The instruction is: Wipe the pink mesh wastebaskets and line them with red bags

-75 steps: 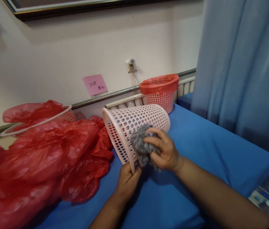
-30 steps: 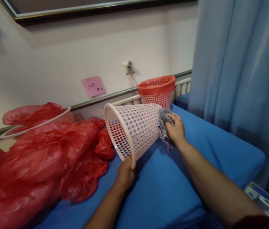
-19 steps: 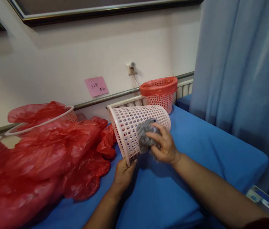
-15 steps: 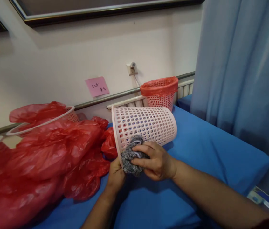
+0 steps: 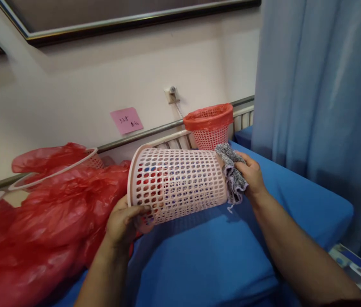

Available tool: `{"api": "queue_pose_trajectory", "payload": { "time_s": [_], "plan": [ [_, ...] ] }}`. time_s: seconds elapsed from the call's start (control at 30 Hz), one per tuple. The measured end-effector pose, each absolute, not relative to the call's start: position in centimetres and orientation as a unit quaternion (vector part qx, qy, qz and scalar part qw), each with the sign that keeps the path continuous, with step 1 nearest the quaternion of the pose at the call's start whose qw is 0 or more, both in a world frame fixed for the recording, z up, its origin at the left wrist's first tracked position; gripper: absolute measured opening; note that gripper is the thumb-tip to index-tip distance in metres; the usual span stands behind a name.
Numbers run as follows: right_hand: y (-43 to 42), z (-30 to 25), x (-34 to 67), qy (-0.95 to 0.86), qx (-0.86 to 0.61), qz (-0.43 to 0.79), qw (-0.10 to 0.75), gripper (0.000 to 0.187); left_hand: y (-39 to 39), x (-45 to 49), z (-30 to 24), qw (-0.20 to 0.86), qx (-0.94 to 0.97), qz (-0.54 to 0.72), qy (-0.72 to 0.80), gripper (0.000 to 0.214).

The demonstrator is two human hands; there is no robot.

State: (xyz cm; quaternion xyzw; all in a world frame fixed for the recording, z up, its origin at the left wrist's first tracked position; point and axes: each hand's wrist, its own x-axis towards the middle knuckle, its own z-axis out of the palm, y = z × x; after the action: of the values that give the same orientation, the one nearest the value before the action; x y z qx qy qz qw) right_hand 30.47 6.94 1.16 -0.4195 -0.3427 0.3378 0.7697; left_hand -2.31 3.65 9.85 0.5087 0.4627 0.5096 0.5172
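Note:
A pale pink perforated wastebasket (image 5: 183, 179) lies on its side in the air above the blue-covered bed, its mouth toward the left. My left hand (image 5: 124, 224) grips the basket's rim, thumb on the outside and the other fingers partly hidden behind it. At the opposite end, my right hand (image 5: 251, 172) is closed on a grey speckled cloth (image 5: 233, 175), which it presses against the basket's base. A loose thread dangles from the cloth.
Crumpled red plastic bags (image 5: 49, 213) heap up on the left, among more baskets. A red-lined wastebasket (image 5: 211, 125) stands by the wall rail. The blue bed (image 5: 199, 260) spreads below, a blue curtain (image 5: 318, 106) hangs right, and a pink note (image 5: 126, 120) is on the wall.
My right hand has taken the cloth from near the basket's rim to its base on the right. The basket has shifted left and turned slightly; my left thumb now shows over its side.

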Motion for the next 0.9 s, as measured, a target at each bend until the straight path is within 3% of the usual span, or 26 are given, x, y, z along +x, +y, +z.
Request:
{"api": "queue_pose_trajectory", "payload": {
  "time_s": [0.17, 0.23, 0.4, 0.47, 0.63, 0.73, 0.9],
  "plan": [
    [8.3, -1.4, 31.4, -0.261, -0.447, 0.432, 0.739, 0.042, 7.5, -1.6, 13.7, 0.519, 0.55, 0.429, 0.494, 0.048],
    [9.2, -2.3, 31.4, -0.244, -0.463, 0.453, 0.722, 0.041, 9.8, -1.0, 14.8, 0.457, 0.593, 0.41, 0.52, 0.055],
    [9.5, -2.8, 30.3, -0.28, -0.474, 0.462, 0.695, 0.034, 12.7, 2.5, 15.4, -0.031, 0.746, 0.379, 0.547, 0.066],
    [9.1, -2.9, 29.5, -0.308, -0.483, 0.468, 0.673, 0.03, 12.1, 4.5, 14.3, -0.141, 0.801, 0.306, 0.495, 0.059],
    [8.8, -3.6, 28.5, -0.368, -0.522, 0.458, 0.618, 0.027, 10.7, 8.6, 11.6, -0.163, 0.877, 0.17, 0.419, 0.045],
    [9.1, -3.6, 28.9, -0.353, -0.561, 0.403, 0.631, 0.038, 11.7, 9.6, 11.7, -0.167, 0.881, 0.14, 0.42, 0.046],
    [8.6, -3.0, 28.1, -0.447, -0.551, 0.187, 0.68, 0.055, 13.4, 10.6, 12.6, -0.166, 0.888, 0.109, 0.414, 0.046]
  ]
}}
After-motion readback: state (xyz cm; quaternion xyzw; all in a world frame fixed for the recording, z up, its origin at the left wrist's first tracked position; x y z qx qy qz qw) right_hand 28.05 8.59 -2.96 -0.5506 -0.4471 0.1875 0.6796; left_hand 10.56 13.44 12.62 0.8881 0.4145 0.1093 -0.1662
